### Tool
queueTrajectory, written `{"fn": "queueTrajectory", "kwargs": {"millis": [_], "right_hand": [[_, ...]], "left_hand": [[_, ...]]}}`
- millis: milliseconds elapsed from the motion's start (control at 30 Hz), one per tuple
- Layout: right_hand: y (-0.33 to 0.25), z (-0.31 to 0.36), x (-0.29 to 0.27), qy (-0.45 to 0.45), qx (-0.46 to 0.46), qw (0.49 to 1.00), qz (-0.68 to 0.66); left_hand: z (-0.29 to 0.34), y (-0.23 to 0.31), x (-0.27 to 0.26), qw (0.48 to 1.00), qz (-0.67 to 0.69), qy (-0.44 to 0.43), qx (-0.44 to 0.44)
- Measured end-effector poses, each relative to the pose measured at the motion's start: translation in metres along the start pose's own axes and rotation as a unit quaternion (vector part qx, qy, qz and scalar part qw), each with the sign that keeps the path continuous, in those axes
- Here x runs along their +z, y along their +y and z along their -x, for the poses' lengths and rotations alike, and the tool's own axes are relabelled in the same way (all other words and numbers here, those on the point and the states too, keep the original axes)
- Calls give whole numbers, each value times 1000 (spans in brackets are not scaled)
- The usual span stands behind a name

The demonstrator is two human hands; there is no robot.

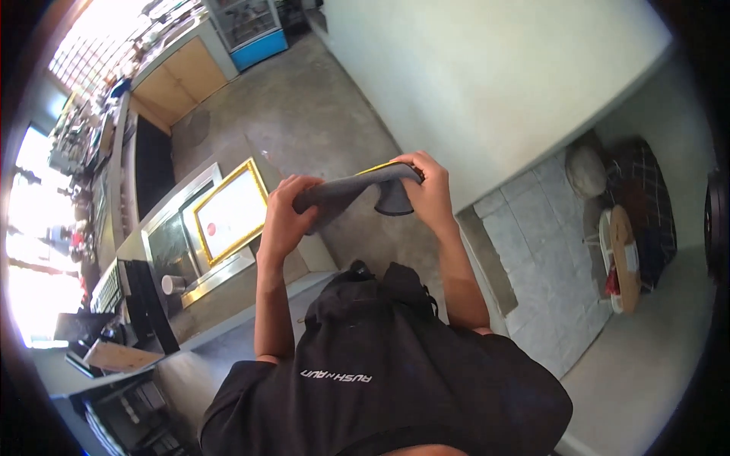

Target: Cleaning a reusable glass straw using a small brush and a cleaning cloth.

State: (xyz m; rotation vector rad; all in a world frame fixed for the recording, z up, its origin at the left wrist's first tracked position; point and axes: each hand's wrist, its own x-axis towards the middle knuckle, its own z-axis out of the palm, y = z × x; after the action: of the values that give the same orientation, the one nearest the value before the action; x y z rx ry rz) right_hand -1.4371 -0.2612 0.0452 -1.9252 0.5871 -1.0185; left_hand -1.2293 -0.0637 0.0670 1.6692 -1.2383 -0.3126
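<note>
A grey cloth [342,194] with a yellow strip along its far edge and a dark border is held up in front of my chest. My left hand [284,216] is closed on its left end, the thumb on the near side. My right hand [430,188] grips the other end, its fingers over the top edge. Between the hands the cloth sags, and a flap folds down beside my right hand. To the left of my left hand, a gold-framed sheet [232,213] with a red mark lies on a glass-topped counter [169,242].
A pale cup [173,284] stands at the counter's near side. Cluttered shelves [91,144] run along the far left. A pale wall [487,83] rises ahead to the right. Beyond it are a tiled floor patch [532,220] and a wooden board [625,258].
</note>
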Motion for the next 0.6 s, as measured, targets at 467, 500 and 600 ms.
{"fn": "queueTrajectory", "kwargs": {"millis": [467, 500, 600], "right_hand": [[75, -124, 40, -146, 130, 961, -194], [76, -134, 37, -159, 169, 945, -228], [91, -168, 26, -198, 207, 920, -266]], "left_hand": [[-45, -61, -6, 972, 74, 40, -221], [-56, -59, 2, 957, 138, 73, -243], [-90, -63, 19, 937, 226, 122, -238]]}}
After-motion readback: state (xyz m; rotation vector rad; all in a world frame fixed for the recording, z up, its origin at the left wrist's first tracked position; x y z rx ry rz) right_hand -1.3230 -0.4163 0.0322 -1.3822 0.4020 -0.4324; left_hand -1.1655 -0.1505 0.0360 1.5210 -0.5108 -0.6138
